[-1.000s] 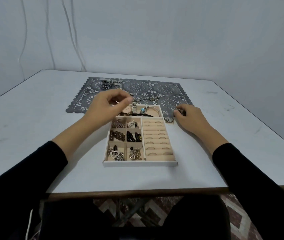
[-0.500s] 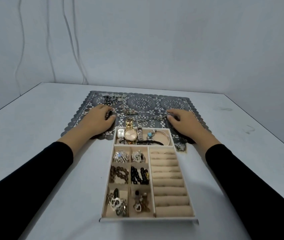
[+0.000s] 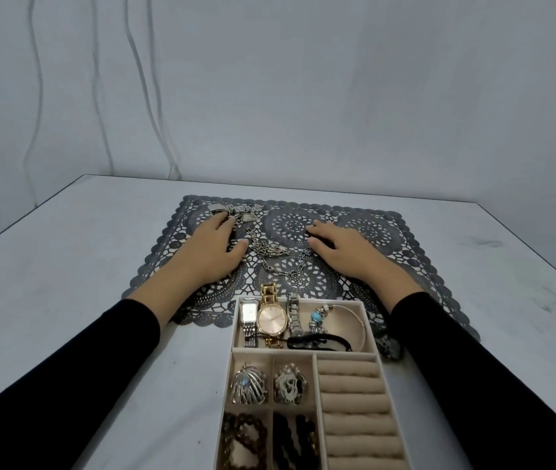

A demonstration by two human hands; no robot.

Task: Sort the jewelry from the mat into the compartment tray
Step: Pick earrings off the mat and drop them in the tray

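Observation:
A grey lace mat (image 3: 405, 245) lies on the table. On it a chunky chain necklace (image 3: 271, 252) stretches between my hands, and a cluster of silver pieces (image 3: 236, 210) sits at the mat's far left. My left hand (image 3: 214, 251) lies palm down on the mat, fingertips by the silver cluster. My right hand (image 3: 341, 251) rests flat too, its thumb touching the chain's right end. The beige compartment tray (image 3: 373, 337) stands in front, holding watches (image 3: 270, 320), bracelets, brooches and beads; its ring rolls (image 3: 354, 401) hold nothing.
The pale table (image 3: 66, 283) ends in a far edge near the wall, where thin cables (image 3: 141, 79) hang. A small dark item (image 3: 390, 347) lies just right of the tray on the mat's corner.
Both hands left the tray's top edge and moved forward onto the mat, spreading flat beside the chain. The view tilted up and closer, so the tray now sits lower in the frame.

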